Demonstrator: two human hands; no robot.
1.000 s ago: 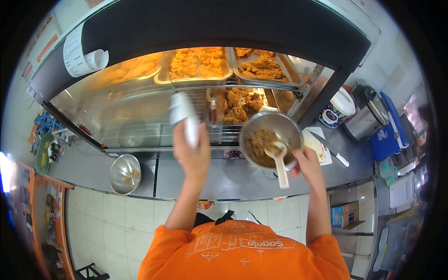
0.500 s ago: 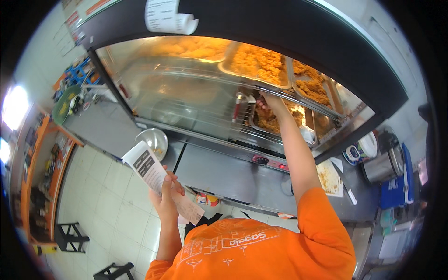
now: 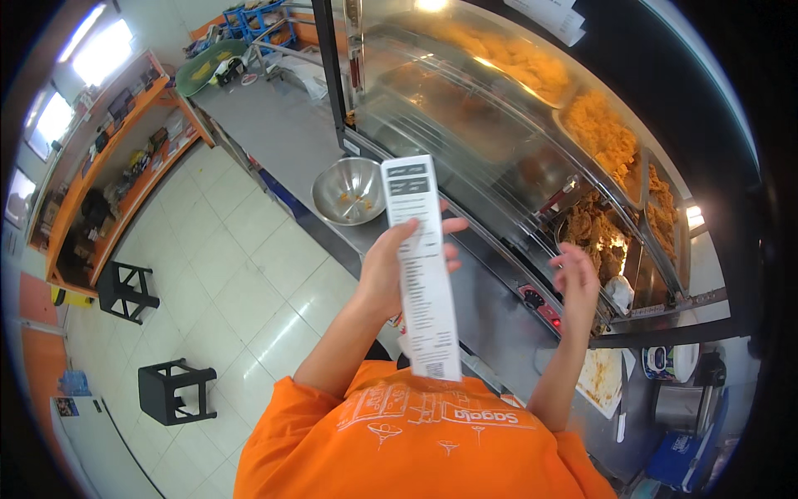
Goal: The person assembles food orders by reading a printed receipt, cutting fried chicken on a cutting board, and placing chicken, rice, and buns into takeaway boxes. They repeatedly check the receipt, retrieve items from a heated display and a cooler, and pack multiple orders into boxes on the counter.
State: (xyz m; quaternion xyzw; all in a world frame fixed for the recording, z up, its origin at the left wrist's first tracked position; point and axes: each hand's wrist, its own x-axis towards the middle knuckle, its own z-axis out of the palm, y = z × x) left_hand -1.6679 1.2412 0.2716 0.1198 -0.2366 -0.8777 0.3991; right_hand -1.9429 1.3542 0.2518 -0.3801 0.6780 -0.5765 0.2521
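Note:
A long white paper receipt [image 3: 431, 308] hangs upright in front of my body. My left hand [image 3: 384, 270] is closed on it, thumb over its front and fingertips showing past its right edge. My right hand [image 3: 577, 279] is outside the glass warming cabinet [image 3: 499, 229], just in front of its lower shelf; its fingers are loosely bent and apart, with nothing seen in them. Behind that hand, a tray of dark fried pieces [image 3: 594, 229] rests on the lower shelf, beside red-handled tongs [image 3: 559, 198]. Upper trays hold golden fried food [image 3: 598, 129].
On the steel counter [image 3: 241, 108] a metal bowl [image 3: 327, 195] with some crumbs stands left of the receipt. A stained cutting board [image 3: 600, 382] and a knife [image 3: 621, 426] lie at the right. Two black stools [image 3: 158, 391] stand on the tiled floor.
My right hand has come out of the cabinet, back toward me. The receipt has moved right and turned upright in my left hand. The whole view has swung to the left.

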